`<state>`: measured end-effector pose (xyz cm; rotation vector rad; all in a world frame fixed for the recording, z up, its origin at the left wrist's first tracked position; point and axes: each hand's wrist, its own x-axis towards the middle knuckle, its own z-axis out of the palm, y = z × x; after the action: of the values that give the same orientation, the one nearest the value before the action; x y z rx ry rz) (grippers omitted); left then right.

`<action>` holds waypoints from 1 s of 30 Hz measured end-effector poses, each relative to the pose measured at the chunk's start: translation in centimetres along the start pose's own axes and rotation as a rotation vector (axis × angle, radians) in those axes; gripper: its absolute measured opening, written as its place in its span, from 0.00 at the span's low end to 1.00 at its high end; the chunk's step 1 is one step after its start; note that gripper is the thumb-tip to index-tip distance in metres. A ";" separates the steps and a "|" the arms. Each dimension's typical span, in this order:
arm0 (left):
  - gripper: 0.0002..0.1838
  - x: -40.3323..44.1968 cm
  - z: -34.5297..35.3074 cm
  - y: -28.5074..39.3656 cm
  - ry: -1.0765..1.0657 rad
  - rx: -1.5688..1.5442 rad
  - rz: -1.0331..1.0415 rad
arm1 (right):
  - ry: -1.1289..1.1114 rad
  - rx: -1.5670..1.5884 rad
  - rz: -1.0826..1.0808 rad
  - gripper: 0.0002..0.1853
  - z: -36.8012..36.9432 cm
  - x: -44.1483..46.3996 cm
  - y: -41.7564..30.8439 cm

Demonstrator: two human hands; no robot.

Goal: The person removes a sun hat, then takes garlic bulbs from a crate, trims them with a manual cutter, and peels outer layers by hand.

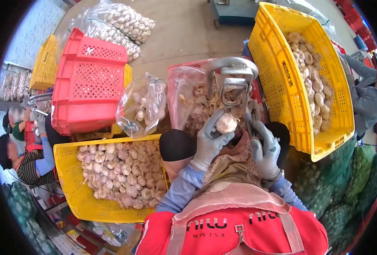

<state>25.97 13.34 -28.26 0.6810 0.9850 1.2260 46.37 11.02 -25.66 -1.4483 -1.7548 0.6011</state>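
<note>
Garlic bulb [226,123] in hand, work unfinished

Bulb is pinched by part-open left hand [211,142], just off centre toward 3 o'clock. Right hand [266,151] is half-curled by metal lever [248,121]; hold can't be told. Bulbs are heaped in left crate [107,215], 8 o'clock, and right crate [277,80], 2 o'clock; done share unclear.

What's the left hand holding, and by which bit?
The left hand holds a garlic bulb by its rounded outside, between thumb and fingers.
</note>
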 end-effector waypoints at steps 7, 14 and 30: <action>0.35 -4.3 1.1 0.1 -0.151 0.649 0.366 | -0.342 1.069 0.613 0.32 1.3 -2.2 -0.7; 0.17 -6.3 -1.2 -1.8 -0.056 0.258 -0.059 | -0.620 1.095 0.478 0.35 1.1 -3.2 0.8; 0.13 -11.8 -7.7 2.7 0.312 0.348 0.304 | -0.379 0.104 -0.463 0.35 16.7 13.8 -15.8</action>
<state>17.46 1.97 -26.49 0.9562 1.4125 1.4716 22.79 22.32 -19.97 -0.8446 -2.2233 0.7323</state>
